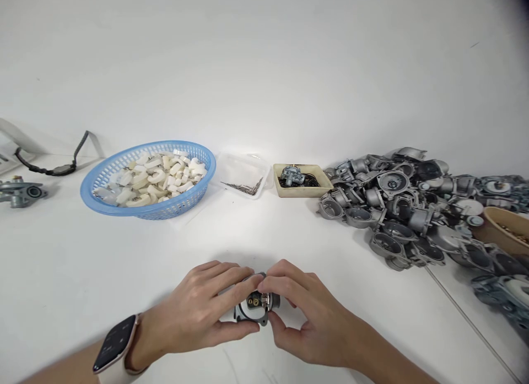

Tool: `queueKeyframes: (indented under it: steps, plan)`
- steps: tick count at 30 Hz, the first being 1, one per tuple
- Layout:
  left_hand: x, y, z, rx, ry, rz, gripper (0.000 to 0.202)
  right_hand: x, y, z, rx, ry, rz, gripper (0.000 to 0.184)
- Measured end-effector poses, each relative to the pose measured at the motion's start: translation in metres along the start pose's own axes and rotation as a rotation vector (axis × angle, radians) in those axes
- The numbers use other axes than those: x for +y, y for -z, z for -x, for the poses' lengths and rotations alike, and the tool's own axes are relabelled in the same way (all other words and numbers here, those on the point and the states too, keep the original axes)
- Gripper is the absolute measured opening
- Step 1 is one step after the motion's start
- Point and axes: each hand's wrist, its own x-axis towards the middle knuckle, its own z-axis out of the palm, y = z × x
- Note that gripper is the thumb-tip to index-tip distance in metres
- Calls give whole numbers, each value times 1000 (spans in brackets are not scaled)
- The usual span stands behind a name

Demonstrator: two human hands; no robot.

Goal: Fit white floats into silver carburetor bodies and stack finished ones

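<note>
A carburetor [250, 313] with brass jets and a white float showing is on the table in front of me, its open side up. My left hand [206, 304] grips it from the left, thumb along the near edge and fingers over the top. My right hand [309, 312] closes on its right side, the index fingertip by the small metal parts near the jets and the thumb at the lower rim. The fingers partly cover the carburetor; whether the right fingertips pinch a small pin cannot be made out.
A blue basket [88, 199] holds white floats. Beside it are a clear tray [231, 162] of thin metal pins and a cream tray [301, 192] with black rings and a carburetor part. Carburetor bodies [392, 183] pile up at right, near a tan bowl [494, 230]. A wristwatch [61, 169] lies far left.
</note>
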Motion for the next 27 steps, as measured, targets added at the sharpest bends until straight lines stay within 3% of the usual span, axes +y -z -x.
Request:
queueKeyframes:
  steps: [27]
  plan:
    - [-1, -1, 0, 11, -4, -2, 50, -1, 1, 0, 26, 1, 18, 51]
